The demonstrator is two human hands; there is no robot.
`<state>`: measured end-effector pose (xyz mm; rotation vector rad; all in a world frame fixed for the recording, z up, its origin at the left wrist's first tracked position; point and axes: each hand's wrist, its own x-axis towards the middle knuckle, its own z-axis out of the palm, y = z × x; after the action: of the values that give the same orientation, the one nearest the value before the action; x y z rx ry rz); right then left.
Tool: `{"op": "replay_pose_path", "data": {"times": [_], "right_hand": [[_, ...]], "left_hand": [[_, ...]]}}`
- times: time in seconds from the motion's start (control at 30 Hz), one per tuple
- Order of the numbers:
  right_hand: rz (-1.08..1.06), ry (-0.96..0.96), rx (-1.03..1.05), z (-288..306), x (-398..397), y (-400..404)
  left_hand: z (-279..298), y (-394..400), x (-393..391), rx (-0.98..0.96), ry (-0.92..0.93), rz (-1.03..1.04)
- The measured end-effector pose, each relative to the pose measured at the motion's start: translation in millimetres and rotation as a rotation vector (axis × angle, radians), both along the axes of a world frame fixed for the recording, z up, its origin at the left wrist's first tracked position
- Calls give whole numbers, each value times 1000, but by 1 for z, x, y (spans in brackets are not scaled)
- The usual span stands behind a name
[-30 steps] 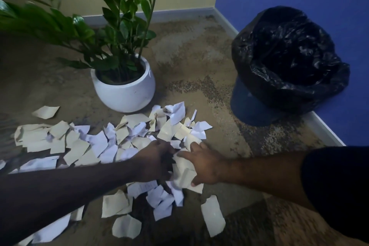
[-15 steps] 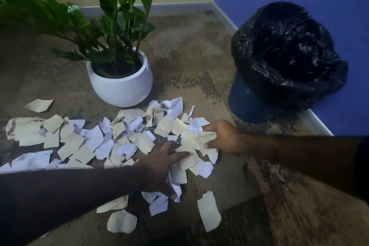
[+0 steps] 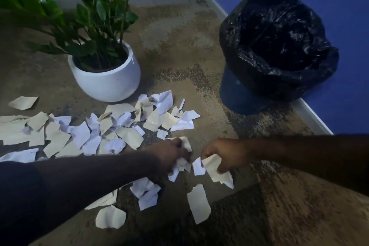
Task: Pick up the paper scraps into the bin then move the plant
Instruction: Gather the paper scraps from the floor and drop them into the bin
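Fingers of our right hand [image 3: 225,154] and left hand [image 3: 169,156] are now curled tight, each around a small bunch of paper scraps [image 3: 214,168], where a moment ago they lay flatter, raking. That means a first load is ready for the bin [image 3: 279,46] to the right. Most scraps [image 3: 79,136] still litter the carpet below the potted plant [image 3: 105,78].

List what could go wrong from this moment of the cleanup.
1. Scraps dangle loosely below the right hand and the left hand; some may drop on the way to the bin.
2. The bin bag's folds sag over the opening, so paper could catch or miss.
3. Scraps lie against the white pot; reaching there may brush the leaves.
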<state>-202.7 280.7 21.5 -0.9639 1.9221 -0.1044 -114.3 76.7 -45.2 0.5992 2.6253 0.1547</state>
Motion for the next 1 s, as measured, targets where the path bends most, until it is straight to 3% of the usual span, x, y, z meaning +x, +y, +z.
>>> {"op": "replay_pose_path", "data": {"times": [0.17,0.3,0.53,0.73,1.0], "right_hand": [[205,-128,-10,-8,33,-6],[368,4,32,-30,62,-11],[325,105,13,-48,65,-13],[175,194,-21,-23,41,-17],[-471,120,-379,36,-11,-7]], "left_hand": [[16,-13,10,210,-72,266],[28,-30,11,391,-38,446],[38,-38,13,343,41,530],[51,-43,9,381,44,610],[68,-56,2,509,73,808]]}}
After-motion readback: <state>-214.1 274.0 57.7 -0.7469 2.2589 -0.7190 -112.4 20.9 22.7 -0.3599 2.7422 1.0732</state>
